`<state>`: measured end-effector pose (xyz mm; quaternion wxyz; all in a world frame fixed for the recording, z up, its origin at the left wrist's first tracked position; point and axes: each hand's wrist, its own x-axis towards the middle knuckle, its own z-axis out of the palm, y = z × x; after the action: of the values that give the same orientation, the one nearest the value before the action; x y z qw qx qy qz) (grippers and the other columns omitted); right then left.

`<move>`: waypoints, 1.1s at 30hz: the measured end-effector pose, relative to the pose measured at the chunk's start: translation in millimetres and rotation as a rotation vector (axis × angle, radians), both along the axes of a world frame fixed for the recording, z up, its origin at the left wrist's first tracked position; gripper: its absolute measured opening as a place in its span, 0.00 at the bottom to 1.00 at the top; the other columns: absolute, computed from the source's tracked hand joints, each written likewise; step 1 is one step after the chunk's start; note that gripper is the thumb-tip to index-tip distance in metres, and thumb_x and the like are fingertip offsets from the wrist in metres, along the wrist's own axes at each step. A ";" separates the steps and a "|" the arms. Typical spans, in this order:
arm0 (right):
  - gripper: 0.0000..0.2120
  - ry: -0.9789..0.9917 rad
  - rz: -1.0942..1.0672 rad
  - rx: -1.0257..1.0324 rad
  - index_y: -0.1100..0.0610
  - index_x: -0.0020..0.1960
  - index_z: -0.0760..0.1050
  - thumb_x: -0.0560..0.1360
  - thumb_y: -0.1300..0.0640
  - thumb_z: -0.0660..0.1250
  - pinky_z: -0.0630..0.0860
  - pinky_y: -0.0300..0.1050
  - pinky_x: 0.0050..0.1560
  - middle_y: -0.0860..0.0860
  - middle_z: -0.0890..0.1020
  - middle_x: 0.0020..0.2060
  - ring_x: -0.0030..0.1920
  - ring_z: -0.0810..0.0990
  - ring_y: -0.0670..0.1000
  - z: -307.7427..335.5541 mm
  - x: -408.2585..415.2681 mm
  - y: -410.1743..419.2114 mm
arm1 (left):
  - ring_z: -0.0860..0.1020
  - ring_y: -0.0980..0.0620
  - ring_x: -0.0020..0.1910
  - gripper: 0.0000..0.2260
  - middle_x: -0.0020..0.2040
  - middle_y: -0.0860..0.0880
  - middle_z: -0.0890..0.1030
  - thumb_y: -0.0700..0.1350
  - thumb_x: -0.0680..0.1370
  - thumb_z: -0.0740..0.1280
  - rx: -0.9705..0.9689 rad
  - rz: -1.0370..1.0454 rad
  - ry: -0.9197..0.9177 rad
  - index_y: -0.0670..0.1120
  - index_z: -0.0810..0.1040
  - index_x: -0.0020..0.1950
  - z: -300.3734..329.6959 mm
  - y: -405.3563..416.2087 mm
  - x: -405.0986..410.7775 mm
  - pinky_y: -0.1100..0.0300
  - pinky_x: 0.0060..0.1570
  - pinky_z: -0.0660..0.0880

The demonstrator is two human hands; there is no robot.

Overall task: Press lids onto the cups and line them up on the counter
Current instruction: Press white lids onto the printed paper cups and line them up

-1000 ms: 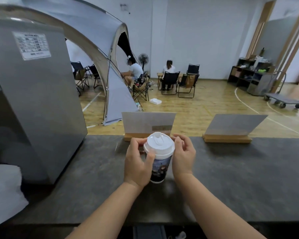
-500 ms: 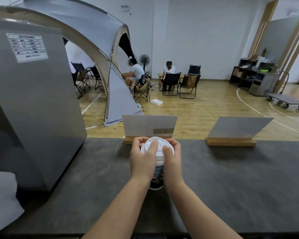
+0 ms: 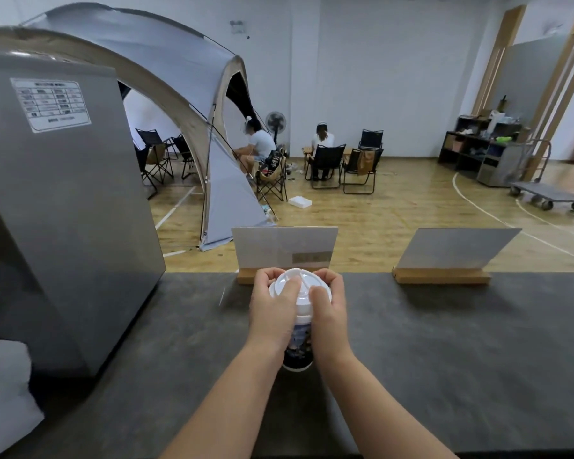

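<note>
A paper cup [image 3: 299, 349] with a dark printed sleeve stands upright on the dark grey counter [image 3: 444, 352], near its middle. A white plastic lid [image 3: 295, 282] sits on top of it. My left hand [image 3: 272, 309] wraps the cup's left side, its thumb lying across the lid. My right hand [image 3: 328, 309] wraps the right side, its thumb on the lid's rim. Fingers of both hands curl around the far edge of the lid. Most of the cup's body is hidden behind my hands.
A large grey metal machine [image 3: 57, 207] fills the counter's left end, with a white cloth [image 3: 4, 392] in front of it. Two card signs in wooden bases, one [image 3: 284, 250] just behind the cup and one [image 3: 451, 256] to the right, stand at the far edge.
My hands moved from the cup's sides up over the lid, the thumbs now lying on top. The cup stays in the same spot on the counter.
</note>
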<state>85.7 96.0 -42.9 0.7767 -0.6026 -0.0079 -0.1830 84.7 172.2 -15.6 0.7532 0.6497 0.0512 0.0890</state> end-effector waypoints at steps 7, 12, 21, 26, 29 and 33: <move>0.09 0.017 -0.122 0.025 0.57 0.48 0.83 0.79 0.58 0.64 0.82 0.52 0.47 0.54 0.86 0.44 0.48 0.84 0.57 4.0 4.4 -9.7 | 0.78 0.54 0.58 0.15 0.58 0.57 0.81 0.58 0.80 0.54 0.202 0.070 -0.107 0.60 0.77 0.60 -11.0 3.5 -9.8 0.51 0.61 0.76; 0.13 -0.041 -0.029 0.025 0.60 0.53 0.81 0.81 0.57 0.59 0.81 0.46 0.46 0.55 0.85 0.47 0.50 0.84 0.56 -0.1 -3.6 -8.6 | 0.76 0.58 0.49 0.11 0.51 0.54 0.78 0.49 0.85 0.51 0.341 0.222 -0.213 0.52 0.73 0.55 -17.0 9.3 -22.3 0.65 0.45 0.74; 0.23 -0.233 -0.024 0.069 0.64 0.56 0.72 0.75 0.45 0.56 0.79 0.45 0.46 0.60 0.81 0.49 0.48 0.82 0.55 -17.7 7.9 7.0 | 0.80 0.51 0.58 0.16 0.56 0.52 0.82 0.50 0.82 0.51 0.107 0.110 -0.358 0.52 0.76 0.60 -40.9 5.6 -1.3 0.50 0.58 0.77; 0.20 -0.249 -0.045 0.047 0.63 0.49 0.73 0.72 0.46 0.57 0.78 0.46 0.42 0.62 0.81 0.45 0.44 0.81 0.55 -21.4 25.1 5.9 | 0.81 0.48 0.53 0.14 0.51 0.49 0.82 0.47 0.81 0.51 0.022 0.251 -0.386 0.49 0.76 0.56 -45.8 -2.7 9.9 0.41 0.51 0.78; 0.21 -0.269 -0.038 0.053 0.65 0.49 0.73 0.72 0.47 0.56 0.77 0.45 0.42 0.61 0.80 0.44 0.44 0.80 0.53 -27.1 28.3 4.9 | 0.81 0.49 0.51 0.14 0.50 0.51 0.82 0.44 0.81 0.51 0.032 0.266 -0.414 0.49 0.76 0.55 -46.5 -4.4 11.6 0.47 0.47 0.79; 0.21 -0.278 -0.051 0.046 0.65 0.49 0.72 0.73 0.46 0.56 0.78 0.50 0.44 0.64 0.79 0.45 0.45 0.80 0.56 -29.6 32.4 6.3 | 0.81 0.52 0.50 0.14 0.48 0.55 0.82 0.43 0.80 0.51 0.005 0.254 -0.469 0.49 0.76 0.53 -45.8 -5.3 13.2 0.57 0.45 0.77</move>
<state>118.1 102.3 -72.5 0.7768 -0.5535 -0.0958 -0.2846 97.9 167.0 -61.3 0.7256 0.6018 -0.0440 0.3309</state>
